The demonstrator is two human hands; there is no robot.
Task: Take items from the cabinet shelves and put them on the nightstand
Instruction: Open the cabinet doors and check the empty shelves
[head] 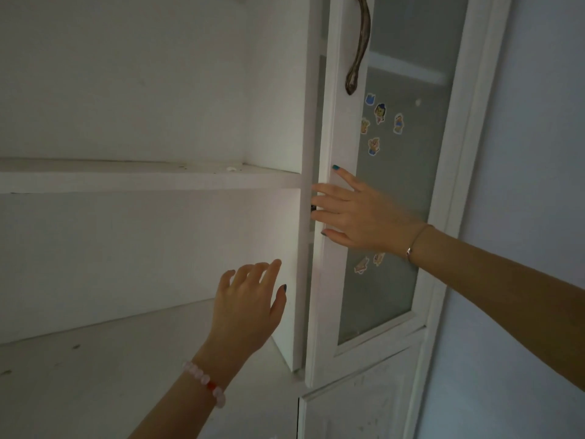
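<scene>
A white cabinet stands open in front of me, with an upper shelf (148, 180) and a lower shelf (104, 369), both bare in the part I see. My right hand (357, 213) rests on the left edge of the glass-panelled cabinet door (335, 128), its fingers reaching round the edge of the frame. My left hand (250, 308), with a pink bead bracelet at the wrist, hovers with relaxed, spread fingers above the lower shelf, near the cabinet's side panel, holding nothing. No nightstand is in view.
The door carries a curved metal handle (359, 49) and several cartoon stickers (380, 114) on its frosted glass. A lower cabinet door (354, 413) sits beneath it. A pale wall (522, 217) lies to the right.
</scene>
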